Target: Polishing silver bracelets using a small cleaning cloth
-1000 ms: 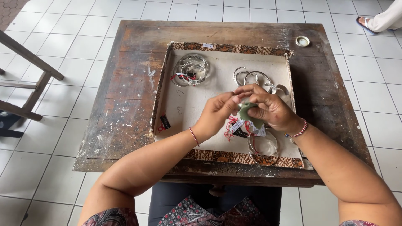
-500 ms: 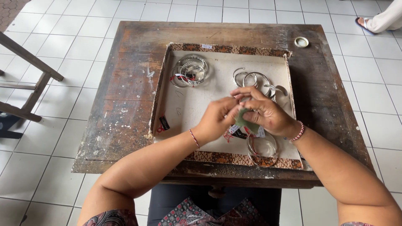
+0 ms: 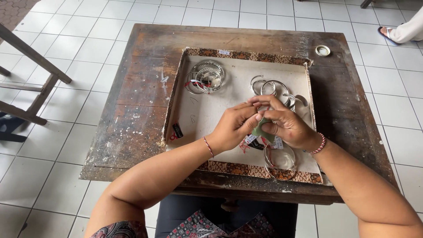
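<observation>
Worn table (image 3: 132,110), hands (image 3: 260,125) pinching green pad (image 3: 261,128)

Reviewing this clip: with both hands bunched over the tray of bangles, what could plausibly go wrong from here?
1. The small green piece is pinched between the left hand and right hand; it could slip into the tray.
2. A wrist might nudge the bangles lying at the tray's near edge, perhaps off the table.

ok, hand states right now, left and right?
Left hand: closed, pinching the small green piece.
Right hand: closed, gripping the same green piece over the tray.
</observation>
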